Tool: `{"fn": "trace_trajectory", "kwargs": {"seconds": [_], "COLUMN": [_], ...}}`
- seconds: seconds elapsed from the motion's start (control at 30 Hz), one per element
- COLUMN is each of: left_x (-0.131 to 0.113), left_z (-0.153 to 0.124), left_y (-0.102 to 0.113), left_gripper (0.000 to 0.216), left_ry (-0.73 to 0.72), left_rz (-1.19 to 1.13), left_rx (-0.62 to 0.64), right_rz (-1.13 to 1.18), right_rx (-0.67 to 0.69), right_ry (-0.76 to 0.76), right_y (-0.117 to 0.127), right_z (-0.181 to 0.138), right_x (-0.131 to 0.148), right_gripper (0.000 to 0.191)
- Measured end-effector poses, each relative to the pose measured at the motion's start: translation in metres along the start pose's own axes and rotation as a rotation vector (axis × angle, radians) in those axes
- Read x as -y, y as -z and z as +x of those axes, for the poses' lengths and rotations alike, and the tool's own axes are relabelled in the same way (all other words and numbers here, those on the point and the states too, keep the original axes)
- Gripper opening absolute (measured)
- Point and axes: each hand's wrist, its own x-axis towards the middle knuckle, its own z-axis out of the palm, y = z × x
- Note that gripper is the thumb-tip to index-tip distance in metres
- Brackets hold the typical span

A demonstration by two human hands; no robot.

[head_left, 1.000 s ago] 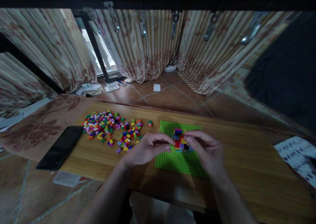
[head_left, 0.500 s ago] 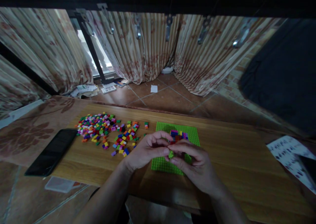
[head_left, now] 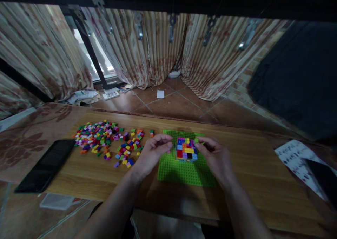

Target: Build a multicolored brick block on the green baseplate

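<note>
A block of multicoloured toy bricks [head_left: 186, 150] stands on the green baseplate [head_left: 181, 174], with a patchwork of red, blue, yellow and purple on top. My right hand [head_left: 214, 154] pinches a small light-green toy brick [head_left: 196, 140] between thumb and forefinger at the block's back right corner. Whether that brick touches the block I cannot tell. On the block's left side is my left hand [head_left: 155, 151], holding nothing, its thumb and fingers slightly apart over the baseplate's left edge.
A heap of loose bricks [head_left: 93, 135] lies on the left of the wooden table [head_left: 250, 176], with a looser scatter [head_left: 129, 147] beside it. A black phone [head_left: 44, 165] rests at the left edge. On the right are a printed sheet [head_left: 295, 161] and a dark device [head_left: 321, 176].
My hands have parted from over the baseplate, uncovering the brick block. The light-green brick has moved in my right hand to the block's back right corner. My left hand has let go.
</note>
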Motion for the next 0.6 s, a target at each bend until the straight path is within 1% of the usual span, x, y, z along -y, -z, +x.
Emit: {"fn": "trace_trajectory", "kwargs": {"seconds": [0.1,0.27,0.6], "left_x": [0.002,0.003,0.007], "left_z": [0.002,0.002,0.002], "left_y": [-0.001,0.0,0.0], "left_gripper": [0.021,0.022,0.021], "left_ry": [0.037,0.075,0.085], "left_rz": [0.042,0.07,0.081], "left_rx": [-0.047,-0.018,0.015], "right_rz": [-0.021,-0.062,-0.03], "right_rx": [0.043,0.115,0.161], "right_ry": [-0.002,0.017,-0.009], "right_y": [-0.004,-0.008,-0.007], "right_z": [0.003,0.006,0.014], "right_x": [-0.001,0.001,0.003], "right_gripper": [0.025,0.025,0.027]}}
